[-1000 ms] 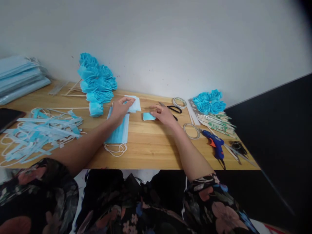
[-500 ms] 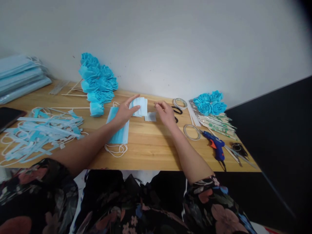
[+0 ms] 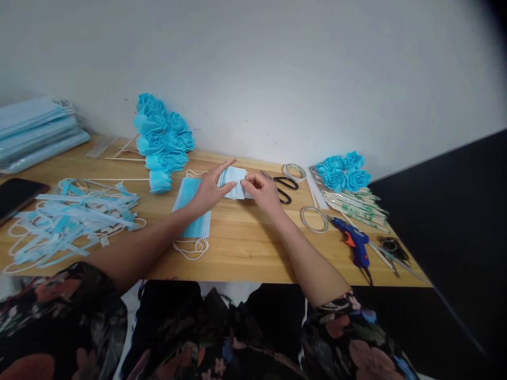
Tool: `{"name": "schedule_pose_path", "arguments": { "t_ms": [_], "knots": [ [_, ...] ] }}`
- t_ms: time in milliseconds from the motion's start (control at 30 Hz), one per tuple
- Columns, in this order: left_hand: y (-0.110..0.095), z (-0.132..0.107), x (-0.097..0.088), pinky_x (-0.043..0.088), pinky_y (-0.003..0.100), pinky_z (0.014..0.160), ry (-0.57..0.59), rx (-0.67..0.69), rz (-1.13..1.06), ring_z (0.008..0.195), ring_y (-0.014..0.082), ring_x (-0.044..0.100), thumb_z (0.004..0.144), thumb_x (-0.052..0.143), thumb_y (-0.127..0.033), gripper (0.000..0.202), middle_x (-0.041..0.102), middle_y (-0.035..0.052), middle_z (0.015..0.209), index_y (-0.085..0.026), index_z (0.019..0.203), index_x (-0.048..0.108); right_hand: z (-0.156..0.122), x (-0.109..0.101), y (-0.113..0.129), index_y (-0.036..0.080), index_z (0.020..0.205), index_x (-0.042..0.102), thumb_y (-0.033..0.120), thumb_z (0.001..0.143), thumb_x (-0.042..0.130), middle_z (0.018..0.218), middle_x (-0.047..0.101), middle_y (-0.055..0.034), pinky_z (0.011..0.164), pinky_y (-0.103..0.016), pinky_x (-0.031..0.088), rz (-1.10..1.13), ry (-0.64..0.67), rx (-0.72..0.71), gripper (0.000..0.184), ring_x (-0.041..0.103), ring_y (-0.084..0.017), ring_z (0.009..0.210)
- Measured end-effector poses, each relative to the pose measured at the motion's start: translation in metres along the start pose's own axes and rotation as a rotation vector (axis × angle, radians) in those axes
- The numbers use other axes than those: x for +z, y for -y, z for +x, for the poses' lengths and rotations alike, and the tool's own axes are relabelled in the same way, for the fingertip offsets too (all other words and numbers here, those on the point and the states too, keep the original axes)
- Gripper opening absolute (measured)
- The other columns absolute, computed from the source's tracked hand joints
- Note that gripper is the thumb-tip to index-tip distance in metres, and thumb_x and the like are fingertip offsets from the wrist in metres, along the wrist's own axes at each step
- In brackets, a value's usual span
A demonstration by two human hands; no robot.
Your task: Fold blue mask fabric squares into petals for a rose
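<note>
A small pile of pale blue and white cut mask pieces [image 3: 235, 176] lies on the wooden table. My left hand [image 3: 211, 189] rests at the pile's left side, its fingers stretched out and its thumb apart, touching the pieces. From the right, my right hand [image 3: 262, 191] pinches the near right edge of a piece; a whitish bit shows partly under its fingers. Scissors with black handles [image 3: 288, 183] lie just beyond my right hand. Under my left wrist is a blue face mask [image 3: 197, 226] with white ear loops.
Left are cut strips and loops [image 3: 79, 216], a phone [image 3: 19, 196] and packed masks [image 3: 39, 132]. Blue fabric flowers [image 3: 162, 140] lie at the back, more flowers [image 3: 344, 171] at right. Tape rolls [image 3: 314, 219], a blue glue gun [image 3: 355, 243] and wrapped sticks [image 3: 358, 205] lie right.
My right hand has moved left to the pile and its fingertips now meet the pieces. The scissors show more fully. My left hand stays at the pile; the view has shifted slightly.
</note>
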State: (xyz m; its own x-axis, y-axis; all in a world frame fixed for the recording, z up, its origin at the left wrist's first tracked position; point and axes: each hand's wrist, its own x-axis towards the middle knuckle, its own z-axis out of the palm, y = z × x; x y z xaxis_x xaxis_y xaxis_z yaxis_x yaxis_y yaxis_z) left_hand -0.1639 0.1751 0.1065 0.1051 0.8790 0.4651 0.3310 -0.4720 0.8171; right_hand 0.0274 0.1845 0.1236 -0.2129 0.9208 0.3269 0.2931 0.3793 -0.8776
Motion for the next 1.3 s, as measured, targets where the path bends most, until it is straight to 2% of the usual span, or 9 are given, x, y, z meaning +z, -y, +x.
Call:
{"name": "schedule_pose_path", "arguments": {
  "t_ms": [233,500,667,767,867,967,1100,1200,1300],
  "knots": [
    [0.01,0.001,0.005,0.045,0.047,0.116,-0.075,-0.037,-0.217,0.137,0.0303,0.057,0.091,0.066,-0.034,0.053,0.063,0.0105,0.146,-0.022,0.142,0.06,0.001,-0.002,0.001,0.022,0.075,0.06,0.046,0.082,0.064,0.071,0.062,0.001,0.066,-0.028,0.042,0.023,-0.047,0.021,0.025,0.053,-0.014,0.066],
    [0.008,0.002,0.006,0.058,0.039,0.093,-0.133,-0.09,-0.321,0.117,0.0282,0.067,0.089,0.07,-0.028,0.047,0.073,0.0078,0.114,-0.022,0.136,0.065,0.005,-0.003,-0.003,0.02,0.09,0.067,0.045,0.078,0.064,0.078,0.067,-0.0001,0.068,-0.029,0.045,0.143,-0.047,0.059,0.028,0.057,-0.015,0.07],
    [0.006,0.002,0.004,0.057,0.034,0.086,-0.112,-0.124,-0.288,0.103,0.0228,0.069,0.088,0.063,-0.018,0.044,0.075,0.0057,0.111,-0.022,0.132,0.07,0.005,-0.004,-0.004,0.021,0.093,0.075,0.039,0.08,0.06,0.076,0.067,0.0001,0.067,-0.029,0.046,0.118,-0.015,0.005,0.027,0.058,-0.015,0.069],
    [0.005,0.002,0.002,0.055,0.031,0.082,-0.068,-0.122,-0.246,0.095,0.0195,0.069,0.086,0.055,-0.012,0.036,0.078,0.0048,0.105,-0.02,0.112,0.079,0.005,-0.007,-0.004,0.021,0.087,0.075,0.033,0.079,0.056,0.071,0.066,0.0009,0.065,-0.029,0.045,0.075,-0.012,-0.029,0.024,0.058,-0.015,0.066],
    [0.003,0.001,0.0,0.051,0.027,0.069,-0.051,-0.134,-0.181,0.075,0.0157,0.065,0.084,0.052,-0.01,0.034,0.078,0.0023,0.087,-0.019,0.095,0.082,0.003,-0.009,-0.002,0.021,0.085,0.074,0.033,0.08,0.055,0.07,0.065,0.0013,0.065,-0.028,0.044,0.079,-0.013,-0.024,0.023,0.058,-0.014,0.067],
    [-0.002,0.001,-0.002,0.045,0.025,0.061,-0.041,-0.119,-0.13,0.064,0.0132,0.058,0.083,0.051,-0.01,0.034,0.076,0.0004,0.081,-0.02,0.093,0.082,0.003,-0.008,0.0,0.021,0.085,0.073,0.036,0.082,0.058,0.074,0.066,0.0011,0.066,-0.028,0.045,0.096,0.002,-0.004,0.021,0.057,-0.014,0.069],
    [-0.006,0.001,-0.003,0.044,0.025,0.062,-0.013,-0.094,-0.089,0.064,0.0136,0.057,0.083,0.053,-0.012,0.032,0.075,0.0004,0.078,-0.021,0.091,0.083,0.006,-0.006,-0.005,0.021,0.082,0.068,0.04,0.077,0.068,0.076,0.065,0.0014,0.066,-0.027,0.045,0.115,-0.006,0.034,0.02,0.054,-0.013,0.069],
    [-0.003,0.003,-0.003,0.044,0.026,0.063,-0.061,-0.131,-0.099,0.066,0.014,0.058,0.085,0.056,-0.013,0.029,0.076,0.001,0.08,-0.021,0.091,0.082,0.012,-0.012,-0.012,0.021,0.088,0.068,0.039,0.075,0.072,0.077,0.065,0.0019,0.065,-0.027,0.047,0.192,-0.082,0.069,0.023,0.054,-0.013,0.07],
    [0.002,0.005,-0.003,0.043,0.025,0.062,-0.186,-0.209,-0.136,0.066,0.0137,0.056,0.087,0.056,-0.014,0.028,0.075,0.0012,0.082,-0.02,0.093,0.082,0.017,-0.022,-0.018,0.022,0.092,0.067,0.042,0.072,0.076,0.077,0.063,0.0025,0.063,-0.027,0.05,0.262,-0.134,0.149,0.03,0.056,-0.013,0.07]
  ]
}}
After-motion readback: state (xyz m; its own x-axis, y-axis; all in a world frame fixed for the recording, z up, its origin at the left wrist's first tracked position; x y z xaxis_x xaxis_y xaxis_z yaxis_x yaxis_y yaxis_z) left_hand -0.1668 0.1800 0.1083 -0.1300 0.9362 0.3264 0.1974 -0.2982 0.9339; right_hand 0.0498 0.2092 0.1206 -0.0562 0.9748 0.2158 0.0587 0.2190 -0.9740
